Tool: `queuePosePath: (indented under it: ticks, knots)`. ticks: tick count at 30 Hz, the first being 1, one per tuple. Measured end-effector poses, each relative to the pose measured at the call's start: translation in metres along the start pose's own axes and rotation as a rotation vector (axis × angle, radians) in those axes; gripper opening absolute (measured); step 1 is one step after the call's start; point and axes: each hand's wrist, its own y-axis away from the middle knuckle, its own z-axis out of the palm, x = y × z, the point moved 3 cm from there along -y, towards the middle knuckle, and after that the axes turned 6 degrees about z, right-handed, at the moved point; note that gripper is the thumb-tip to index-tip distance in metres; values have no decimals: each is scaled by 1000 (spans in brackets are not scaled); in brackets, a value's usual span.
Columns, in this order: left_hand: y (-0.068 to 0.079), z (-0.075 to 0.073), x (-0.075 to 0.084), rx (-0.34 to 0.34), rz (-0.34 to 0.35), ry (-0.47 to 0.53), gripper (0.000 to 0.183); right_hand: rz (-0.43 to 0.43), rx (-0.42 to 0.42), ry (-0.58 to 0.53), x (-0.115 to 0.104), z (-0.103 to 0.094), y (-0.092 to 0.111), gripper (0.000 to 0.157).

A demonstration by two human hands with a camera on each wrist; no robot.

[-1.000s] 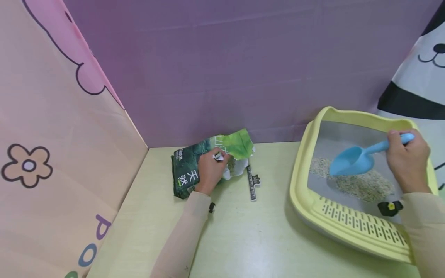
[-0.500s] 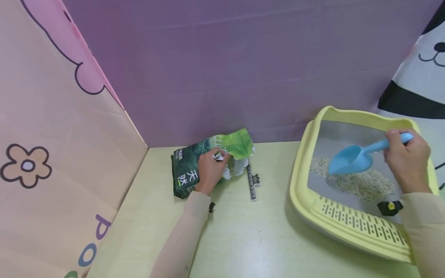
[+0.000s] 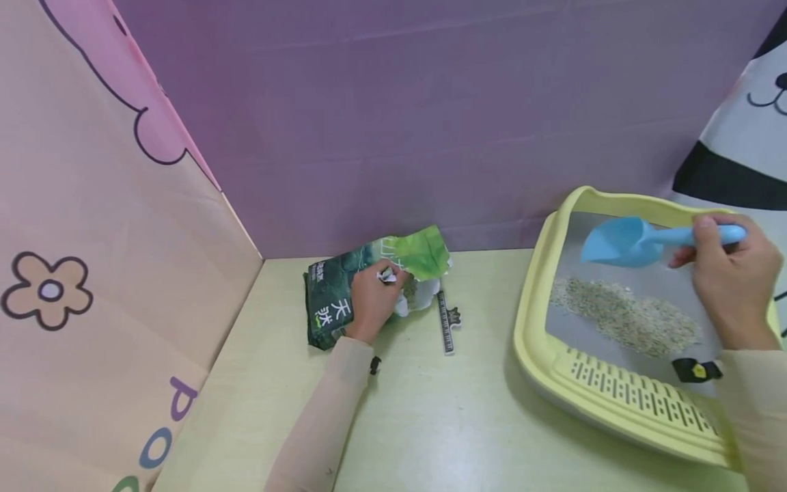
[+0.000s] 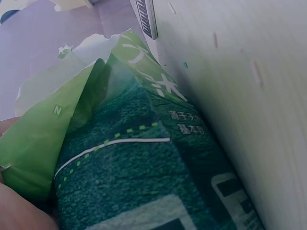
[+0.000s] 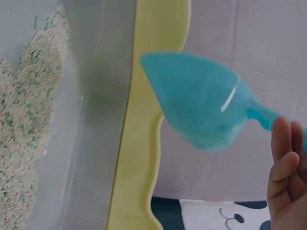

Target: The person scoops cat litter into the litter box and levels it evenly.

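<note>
My right hand (image 3: 734,287) grips the handle of a light blue scoop (image 3: 624,244), held above the yellow-rimmed grey litter box (image 3: 533,301). Pale pellet litter (image 3: 639,321) with green bits lies heaped on the box floor. In the right wrist view the scoop (image 5: 201,100) appears tilted, with no litter visible in it. On the left, my left hand (image 3: 374,301) pinches the torn edge of a dark green litter bag (image 3: 328,297) that lies on its side, mouth toward the right. Some litter shows at that mouth. Up close, the left wrist view shows the bag's green flap (image 4: 38,134).
A dark bag clip (image 3: 446,324) lies on the table beside the bag's mouth. Along the box's front runs a slotted yellow ledge (image 3: 639,396). A purple backdrop (image 3: 393,137) rises behind the table, with a printed pink panel (image 3: 111,273) at the left.
The scoop has risen from just over the litter toward the back of the box, uncovering more of the heap. My left hand and the bag stay put.
</note>
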Motion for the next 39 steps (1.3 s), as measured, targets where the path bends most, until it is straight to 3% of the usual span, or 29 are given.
queuePosePath:
  ticks: [8, 15, 22, 25, 29, 34, 39]
  knots:
    - [0, 0, 0, -4, -12, -5, 13, -60, 86, -108, -33, 1, 24, 12]
    - [-1, 1, 1, -12, -16, -12, 12, -151, 65, -213, -60, 5, 46, 16]
    - [0, 1, 1, -3, -13, -15, 10, -233, -146, -409, -67, 27, 68, 18]
    - [0, 0, 1, 2, -7, -22, 10, -311, -252, -428, -71, 42, 82, 16]
    - [1, 0, 2, -1, 1, -22, 11, -444, -390, -312, -78, 62, 104, 13]
    - [1, -1, 2, 1, 6, -21, 10, -619, -509, -176, -88, 88, 134, 22]
    - [0, -1, 2, 1, 18, -14, 11, -634, -603, -128, -92, 111, 158, 21]
